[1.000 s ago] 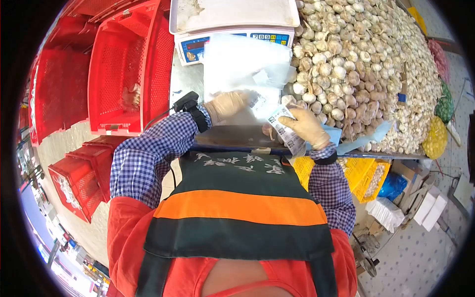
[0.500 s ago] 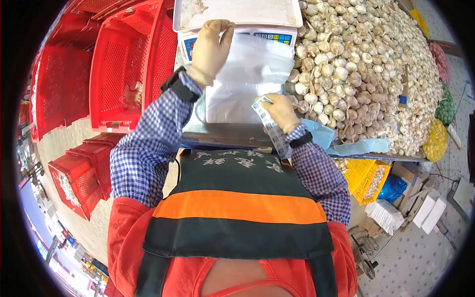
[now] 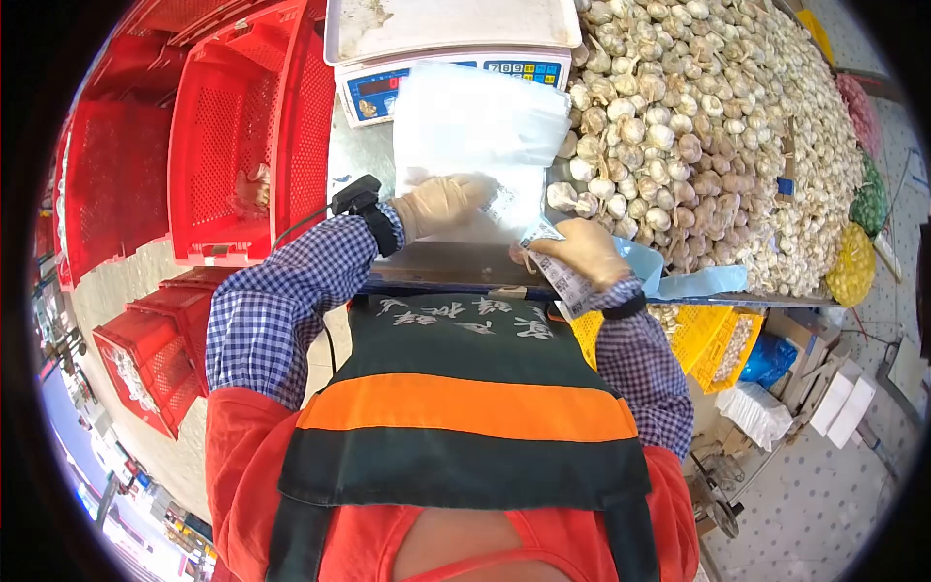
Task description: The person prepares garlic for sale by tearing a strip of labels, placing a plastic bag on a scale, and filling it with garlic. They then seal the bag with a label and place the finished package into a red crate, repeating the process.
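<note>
One label point(image 3: 505, 201) now seems to meet the plastic bags point(image 3: 470, 116) near the table's point(image 3: 427, 260) front edge, our left hand point(image 3: 444, 206), grip unclear, having dropped from the scale point(image 3: 451, 24), our right hand point(image 3: 590, 252) pinching the label strip point(image 3: 565, 282).

The apron point(image 3: 388, 475) is dark green with an orange band.

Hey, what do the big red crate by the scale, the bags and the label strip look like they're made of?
Red crate: probably rigid molded plastic, slightly glossy, with perforated walls.
Bags: thin, smooth plastic film, translucent with soft folds.
Label strip: likely smooth coated paper, white with dark print, though film is possible.
</note>
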Demonstrator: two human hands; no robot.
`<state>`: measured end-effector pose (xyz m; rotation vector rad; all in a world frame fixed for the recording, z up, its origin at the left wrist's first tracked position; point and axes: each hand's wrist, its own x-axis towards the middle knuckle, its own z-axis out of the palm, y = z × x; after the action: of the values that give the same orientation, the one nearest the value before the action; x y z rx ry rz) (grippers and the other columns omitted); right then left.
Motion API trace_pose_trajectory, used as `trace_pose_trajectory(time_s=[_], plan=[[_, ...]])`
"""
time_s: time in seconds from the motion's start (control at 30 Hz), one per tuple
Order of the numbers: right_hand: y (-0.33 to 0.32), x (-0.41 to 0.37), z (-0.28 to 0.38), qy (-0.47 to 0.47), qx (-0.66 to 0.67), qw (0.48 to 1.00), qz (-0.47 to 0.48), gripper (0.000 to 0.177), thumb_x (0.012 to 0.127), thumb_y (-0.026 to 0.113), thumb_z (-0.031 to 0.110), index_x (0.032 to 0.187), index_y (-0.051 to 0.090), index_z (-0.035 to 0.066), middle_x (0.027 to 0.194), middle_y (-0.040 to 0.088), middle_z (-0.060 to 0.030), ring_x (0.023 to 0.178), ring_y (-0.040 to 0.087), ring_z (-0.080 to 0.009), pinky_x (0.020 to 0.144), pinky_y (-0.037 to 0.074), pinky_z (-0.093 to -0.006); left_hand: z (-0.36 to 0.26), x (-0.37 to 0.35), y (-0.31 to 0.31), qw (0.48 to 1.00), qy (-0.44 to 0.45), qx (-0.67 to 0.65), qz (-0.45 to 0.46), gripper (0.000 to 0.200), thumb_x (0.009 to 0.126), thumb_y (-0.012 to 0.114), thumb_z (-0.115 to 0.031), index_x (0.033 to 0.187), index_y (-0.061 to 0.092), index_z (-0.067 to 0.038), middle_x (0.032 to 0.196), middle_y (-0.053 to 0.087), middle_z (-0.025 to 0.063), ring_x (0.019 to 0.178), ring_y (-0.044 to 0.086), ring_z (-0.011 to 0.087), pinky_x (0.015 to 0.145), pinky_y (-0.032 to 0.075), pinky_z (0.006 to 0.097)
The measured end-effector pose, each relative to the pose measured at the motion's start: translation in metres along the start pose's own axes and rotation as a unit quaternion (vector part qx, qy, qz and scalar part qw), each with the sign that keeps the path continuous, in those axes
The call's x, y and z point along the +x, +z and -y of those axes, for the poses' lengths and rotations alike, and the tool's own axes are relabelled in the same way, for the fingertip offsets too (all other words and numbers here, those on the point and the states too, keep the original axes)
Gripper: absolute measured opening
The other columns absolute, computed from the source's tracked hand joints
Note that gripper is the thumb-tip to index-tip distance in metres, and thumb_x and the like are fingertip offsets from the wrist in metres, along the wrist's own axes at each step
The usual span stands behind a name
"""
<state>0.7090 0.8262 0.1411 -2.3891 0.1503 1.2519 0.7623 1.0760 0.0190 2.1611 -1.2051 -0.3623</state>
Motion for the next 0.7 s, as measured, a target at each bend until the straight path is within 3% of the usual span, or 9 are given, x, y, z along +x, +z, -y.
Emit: trace_pose_trajectory(time_s=[0.07,0.13,0.23,0.27,0.37,0.43,0.5,0.57,0.7], plan=[[0.009,0.002,-0.024,-0.077,0.025,0.996,-0.040,0.047,0.082,0.062,0.043,0.101,0.067,0.000,0.096,0.066,-0.0204,0.086,0.065,-0.0315,0.078,0.049,-0.0363,0.000,0.000,0.002,0.999,0.037,-0.009,-0.014,0.036,0.085,0.056,-0.014,0.120,0.052,-0.008,0.112,0.056,0.0088,0.100,0.057,0.0284,0.085,0.049,0.0376],[0.015,0.003,-0.027,-0.200,0.076,0.969,-0.123,0.030,0.089,0.056,0.020,0.109,0.062,-0.001,0.105,0.064,-0.0198,0.093,0.064,-0.0274,0.082,0.049,-0.0350,-0.014,0.009,-0.016,0.991,-0.114,-0.049,0.057,0.030,0.085,0.058,-0.013,0.114,0.058,-0.007,0.104,0.061,0.0091,0.090,0.061,0.0293,0.082,0.051,0.0368],[0.022,0.005,-0.006,-0.217,0.351,0.903,-0.116,0.027,0.087,0.058,0.011,0.110,0.061,-0.001,0.101,0.065,-0.0136,0.089,0.064,-0.0211,0.080,0.050,-0.0324,0.009,0.022,-0.017,0.997,-0.052,-0.008,0.059,0.020,0.086,0.059,-0.013,0.105,0.063,-0.006,0.095,0.064,0.0104,0.082,0.063,0.0270,0.079,0.052,0.0336],[0.022,0.006,0.000,-0.189,0.399,0.892,-0.096,0.027,0.085,0.058,0.003,0.111,0.060,-0.001,0.093,0.065,-0.0079,0.085,0.063,-0.0163,0.077,0.051,-0.0310,0.014,0.020,-0.020,0.983,-0.117,-0.137,0.027,0.015,0.088,0.057,-0.013,0.098,0.066,-0.007,0.092,0.065,0.0118,0.084,0.063,0.0218,0.079,0.051,0.0314],[0.030,0.016,0.003,-0.115,0.408,0.902,-0.084,0.025,0.086,0.058,0.008,0.109,0.061,-0.001,0.087,0.066,-0.0101,0.081,0.064,-0.0178,0.072,0.051,-0.0318,0.036,0.028,-0.056,0.929,-0.167,-0.329,0.046,0.016,0.089,0.056,-0.013,0.100,0.065,-0.006,0.093,0.066,0.0113,0.085,0.063,0.0200,0.079,0.050,0.0306],[0.032,0.024,0.005,-0.143,0.332,0.926,-0.109,0.025,0.087,0.057,0.011,0.108,0.061,-0.001,0.087,0.067,-0.0132,0.080,0.064,-0.0214,0.072,0.051,-0.0336,0.019,0.051,-0.100,0.916,-0.308,-0.253,0.035,0.016,0.088,0.056,-0.009,0.100,0.065,-0.006,0.092,0.066,0.0105,0.083,0.064,0.0210,0.078,0.051,0.0301],[0.037,0.041,0.005,-0.170,0.252,0.943,-0.135,0.026,0.087,0.057,0.015,0.106,0.061,-0.002,0.086,0.067,-0.0164,0.079,0.065,-0.0250,0.071,0.050,-0.0354,0.005,0.063,-0.130,0.950,-0.291,-0.091,-0.061,0.017,0.087,0.056,-0.005,0.101,0.065,-0.006,0.094,0.066,0.0112,0.082,0.064,0.0218,0.077,0.051,0.0292],[0.049,0.071,0.005,-0.174,0.190,0.949,-0.181,0.030,0.087,0.056,0.022,0.102,0.063,-0.002,0.089,0.065,-0.0222,0.079,0.064,-0.0332,0.071,0.049,-0.0401,-0.010,0.067,-0.148,0.875,-0.097,0.143,-0.453,0.020,0.083,0.060,-0.001,0.102,0.064,-0.005,0.096,0.066,0.0118,0.082,0.064,0.0233,0.075,0.052,0.0292],[0.040,0.096,0.027,-0.023,-0.017,0.993,-0.114,0.044,0.081,0.064,0.042,0.093,0.069,0.000,0.084,0.068,-0.0195,0.077,0.066,-0.0309,0.072,0.051,-0.0381,-0.028,0.041,-0.090,0.956,0.142,0.004,-0.256,0.036,0.072,0.068,-0.002,0.106,0.062,-0.005,0.107,0.063,0.0139,0.090,0.061,0.0298,0.077,0.052,0.0356]])
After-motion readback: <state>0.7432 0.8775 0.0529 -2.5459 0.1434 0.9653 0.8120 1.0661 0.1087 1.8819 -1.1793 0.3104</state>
